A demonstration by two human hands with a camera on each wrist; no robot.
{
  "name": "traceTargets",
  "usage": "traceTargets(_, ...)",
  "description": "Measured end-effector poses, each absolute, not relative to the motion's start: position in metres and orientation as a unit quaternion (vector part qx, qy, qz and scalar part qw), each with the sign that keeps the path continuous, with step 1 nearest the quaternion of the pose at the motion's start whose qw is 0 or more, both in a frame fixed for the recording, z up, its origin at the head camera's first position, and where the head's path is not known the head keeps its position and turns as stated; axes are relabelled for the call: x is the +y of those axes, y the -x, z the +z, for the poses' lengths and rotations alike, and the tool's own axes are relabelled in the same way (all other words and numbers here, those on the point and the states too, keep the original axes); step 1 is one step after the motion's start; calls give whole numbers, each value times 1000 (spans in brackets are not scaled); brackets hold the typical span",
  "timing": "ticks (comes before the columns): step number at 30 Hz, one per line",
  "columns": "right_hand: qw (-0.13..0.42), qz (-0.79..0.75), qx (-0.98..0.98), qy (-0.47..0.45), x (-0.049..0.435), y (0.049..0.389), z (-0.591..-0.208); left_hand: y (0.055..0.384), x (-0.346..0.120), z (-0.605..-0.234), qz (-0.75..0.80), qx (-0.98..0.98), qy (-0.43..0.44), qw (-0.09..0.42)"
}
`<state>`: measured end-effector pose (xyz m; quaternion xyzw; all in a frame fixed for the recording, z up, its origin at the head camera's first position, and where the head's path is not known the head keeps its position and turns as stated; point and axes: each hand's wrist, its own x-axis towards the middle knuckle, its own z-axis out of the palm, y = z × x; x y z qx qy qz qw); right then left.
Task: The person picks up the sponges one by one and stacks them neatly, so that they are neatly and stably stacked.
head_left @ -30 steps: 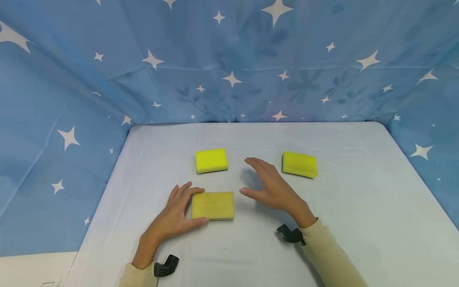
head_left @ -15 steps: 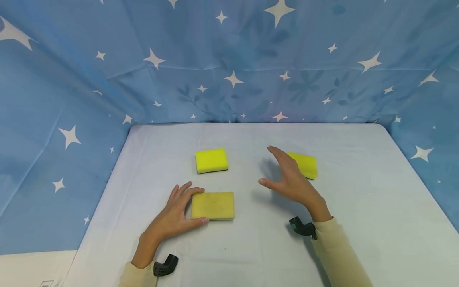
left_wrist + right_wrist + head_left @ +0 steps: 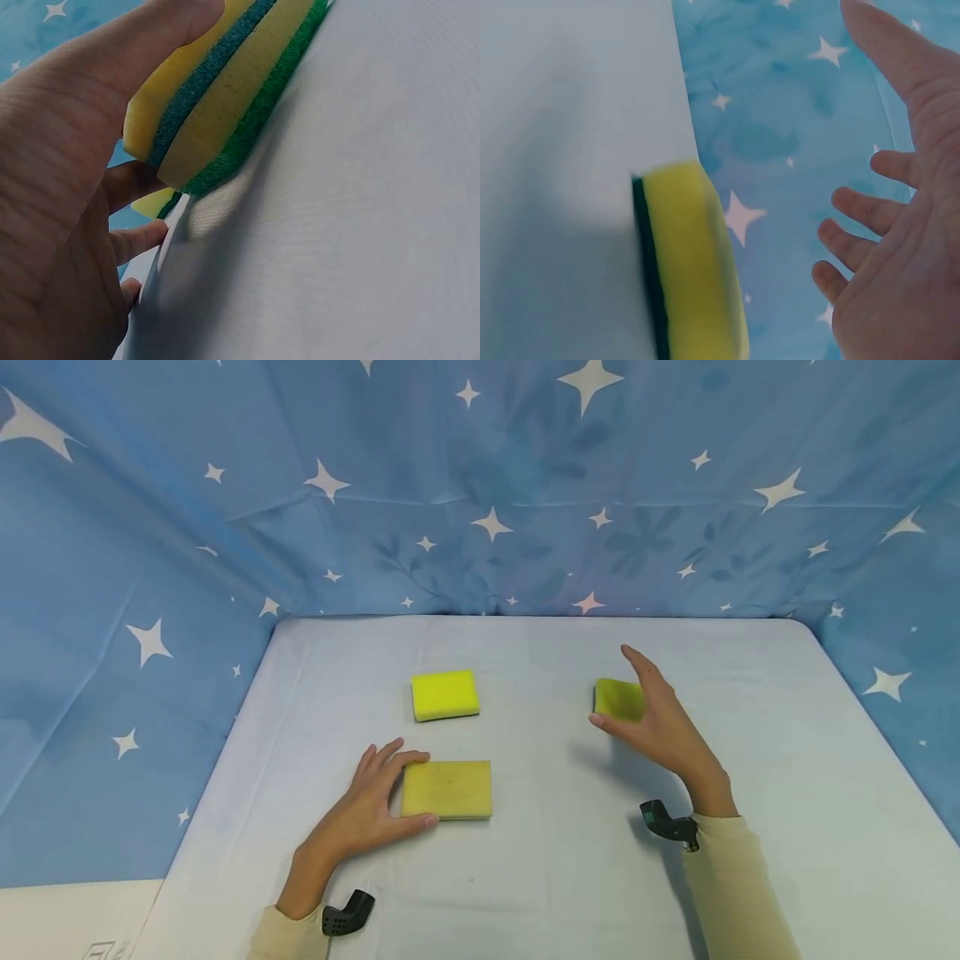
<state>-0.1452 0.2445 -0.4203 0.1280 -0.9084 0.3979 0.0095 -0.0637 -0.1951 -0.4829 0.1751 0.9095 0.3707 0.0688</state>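
Note:
My left hand [image 3: 363,810] holds the left end of two stacked sponges, thumb at the near edge and index finger at the far edge. The upper sponge [image 3: 450,789] is yellow with a teal scouring layer; under it, the left wrist view shows a lower sponge [image 3: 217,112] with a green one. My right hand [image 3: 666,722] hovers over a yellow sponge [image 3: 617,700] at the right, thumb and fingers spread wide. It covers that sponge's right part in the head view. In the right wrist view the sponge's dark green layer faces the table, and the fingers are apart from it.
Another yellow sponge [image 3: 445,695] lies behind the stack. All of them are on a white-covered table [image 3: 525,877]. A blue curtain with white stars [image 3: 480,485] closes off the back and sides. Black wrist cameras [image 3: 348,913] sit at both cuffs.
My right hand has moved right and slightly away from me, from beside the stack to over the right sponge. The left hand and the stack have stayed put.

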Motion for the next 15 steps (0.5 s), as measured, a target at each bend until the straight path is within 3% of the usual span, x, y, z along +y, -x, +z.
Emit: traceTargets(15, -12, 411, -909, -66, 292, 147, -427, 63, -193, -482, 371, 910, -166, 78)
